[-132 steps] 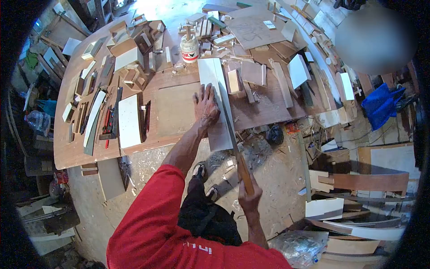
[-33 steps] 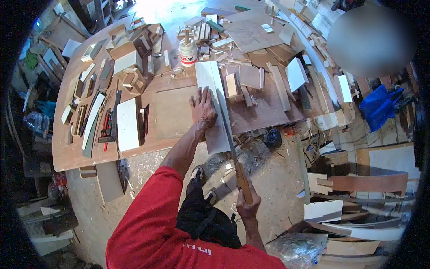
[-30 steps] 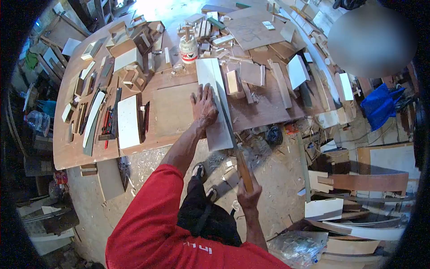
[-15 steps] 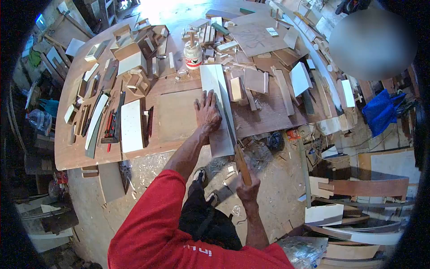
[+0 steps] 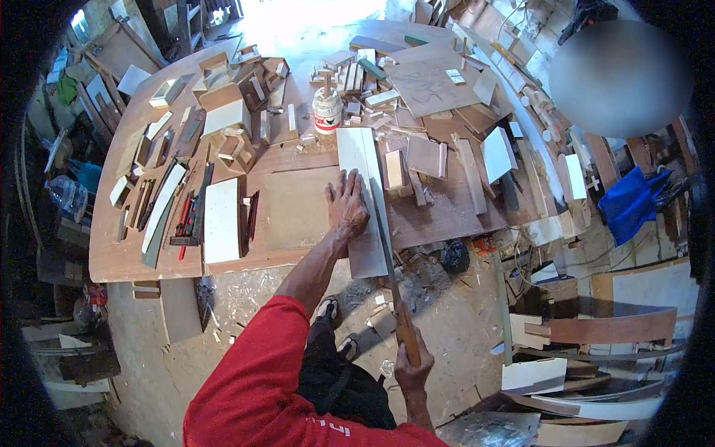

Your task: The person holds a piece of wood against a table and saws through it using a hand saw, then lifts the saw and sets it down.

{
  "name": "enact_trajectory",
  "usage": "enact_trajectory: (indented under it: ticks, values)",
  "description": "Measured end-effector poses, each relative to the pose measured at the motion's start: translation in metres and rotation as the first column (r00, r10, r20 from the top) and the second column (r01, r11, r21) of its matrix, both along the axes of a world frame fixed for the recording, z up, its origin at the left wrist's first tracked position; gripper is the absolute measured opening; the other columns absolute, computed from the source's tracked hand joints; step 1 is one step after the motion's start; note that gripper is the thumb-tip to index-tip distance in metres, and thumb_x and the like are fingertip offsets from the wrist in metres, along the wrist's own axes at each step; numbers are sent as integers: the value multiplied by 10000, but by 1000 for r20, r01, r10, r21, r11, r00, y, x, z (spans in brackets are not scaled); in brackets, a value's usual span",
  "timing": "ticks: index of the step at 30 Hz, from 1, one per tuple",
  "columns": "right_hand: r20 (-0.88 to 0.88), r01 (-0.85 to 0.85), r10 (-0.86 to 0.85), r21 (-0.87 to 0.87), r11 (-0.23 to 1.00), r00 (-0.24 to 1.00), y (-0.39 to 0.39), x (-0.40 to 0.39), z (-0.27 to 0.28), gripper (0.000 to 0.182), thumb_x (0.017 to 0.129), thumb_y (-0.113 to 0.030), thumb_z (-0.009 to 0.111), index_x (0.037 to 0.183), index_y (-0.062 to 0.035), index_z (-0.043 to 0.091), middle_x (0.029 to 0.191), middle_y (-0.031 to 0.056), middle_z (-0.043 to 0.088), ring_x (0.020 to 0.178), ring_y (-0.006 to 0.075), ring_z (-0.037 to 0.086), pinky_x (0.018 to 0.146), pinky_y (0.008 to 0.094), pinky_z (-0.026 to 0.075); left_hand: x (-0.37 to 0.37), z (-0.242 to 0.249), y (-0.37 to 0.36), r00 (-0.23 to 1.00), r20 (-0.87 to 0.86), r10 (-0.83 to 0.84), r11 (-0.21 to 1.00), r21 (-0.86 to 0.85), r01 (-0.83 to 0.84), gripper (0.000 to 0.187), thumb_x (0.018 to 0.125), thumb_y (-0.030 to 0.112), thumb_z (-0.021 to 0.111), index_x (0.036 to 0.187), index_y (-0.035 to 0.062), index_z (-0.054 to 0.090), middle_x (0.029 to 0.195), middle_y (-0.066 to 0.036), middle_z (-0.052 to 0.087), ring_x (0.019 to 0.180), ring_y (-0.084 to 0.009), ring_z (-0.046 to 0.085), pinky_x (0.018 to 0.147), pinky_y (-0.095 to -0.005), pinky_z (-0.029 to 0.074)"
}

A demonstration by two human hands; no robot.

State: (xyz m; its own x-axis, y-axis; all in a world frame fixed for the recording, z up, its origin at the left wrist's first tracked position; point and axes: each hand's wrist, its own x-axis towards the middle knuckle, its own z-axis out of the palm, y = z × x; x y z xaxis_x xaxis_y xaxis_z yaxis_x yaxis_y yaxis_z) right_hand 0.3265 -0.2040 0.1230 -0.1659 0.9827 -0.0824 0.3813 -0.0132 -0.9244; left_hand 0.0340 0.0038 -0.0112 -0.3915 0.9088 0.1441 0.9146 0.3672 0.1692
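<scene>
A long pale board lies on the wooden worktable, its near end sticking out past the front edge. My left hand rests flat on the board with fingers stretched out, pressing it down. My right hand, below the table edge, is wrapped round the wooden handle of a handsaw. The narrow dark blade runs forward from the handle along the board's right side. Its teeth and the exact cut are too fine to make out. Left of the board lies a flat brown panel.
A white glue tub stands beyond the board, with wood offcuts behind it. To the left are a white-topped block and small wooden frames. A blue bag hangs at right, above stacked boards.
My right hand has drawn the saw back toward my body, away from the table. My left hand stays on the board. The whole view has shifted slightly.
</scene>
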Motion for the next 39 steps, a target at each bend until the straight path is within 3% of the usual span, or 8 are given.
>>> enact_trajectory:
  ticks: [2, 4, 5, 8, 12, 16, 24, 39]
  values:
    - [1, 41, -41, -12, 999, 999, -2, 8, -34, 383, 803, -31, 535, 1172, 61, 577, 942, 211, 664, 839, 228, 672, 731, 349, 521, 0, -3, -1, 1000, 2, -29, 999, 19, 29, 787, 807, 343, 572, 1498, 165, 240, 1584, 20, 155, 1456, -252, 142, 1121, -581, 169]
    - [167, -84, 39, 273, 958, 985, 28, -2, -51, 517, 791, -81, 554, 1298, 14, 519, 762, 156, 657, 550, 207, 598, 552, 302, 496, 2, -3, 1, 1000, -3, -30, 999, 45, 30, 778, 806, 323, 565, 1497, 163, 244, 1583, 17, 159, 1456, -253, 142, 1118, -584, 172]
    - [196, -154, 123, 149, 977, 973, 41, -11, -46, 499, 797, -79, 569, 1284, 18, 522, 808, 194, 659, 618, 277, 655, 576, 330, 508, 2, -3, -2, 1000, -10, -24, 998, 59, 24, 770, 806, 303, 558, 1496, 162, 248, 1583, 15, 162, 1456, -254, 143, 1116, -587, 175]
    - [149, -81, 57, 158, 984, 987, 26, -1, -63, 376, 809, -39, 562, 1167, 73, 580, 877, 234, 665, 792, 214, 679, 681, 352, 516, 1, -3, -1, 1000, -6, -16, 998, 60, 17, 744, 804, 258, 533, 1489, 148, 266, 1576, 4, 188, 1453, -261, 152, 1114, -592, 169]
    - [-48, 68, -63, 98, 993, 997, -5, 4, -23, 387, 819, -51, 572, 1181, 86, 574, 878, 192, 681, 781, 200, 672, 679, 348, 516, 5, 12, -11, 985, 168, -46, 995, 97, 30, 733, 758, 167, 519, 1454, 70, 310, 1551, -60, 244, 1446, -300, 158, 1126, -594, 124]
    - [171, -121, 122, -17, 993, 978, 36, -8, -45, 376, 832, -34, 544, 1191, 78, 566, 918, 171, 684, 796, 194, 670, 710, 327, 517, 3, 4, -3, 994, 91, -59, 989, 141, 46, 706, 775, 182, 504, 1449, 74, 325, 1554, -62, 239, 1446, -300, 157, 1124, -593, 126]
    - [143, -65, 35, 209, 976, 989, 17, -2, -25, 409, 817, -26, 551, 1223, 24, 566, 851, 179, 660, 732, 211, 677, 638, 310, 511, 4, 10, -5, 995, 77, -59, 992, 112, 50, 712, 772, 194, 509, 1445, 58, 325, 1553, -66, 242, 1443, -306, 163, 1119, -601, 135]
    - [134, -27, 38, -84, 996, 990, -4, 17, 13, 447, 847, -60, 556, 1287, 17, 526, 998, 162, 683, 855, 182, 661, 765, 306, 519, 5, 0, -1, 994, 94, -57, 991, 126, 45, 759, 725, 181, 545, 1447, 82, 332, 1555, -52, 235, 1447, -294, 154, 1130, -593, 113]
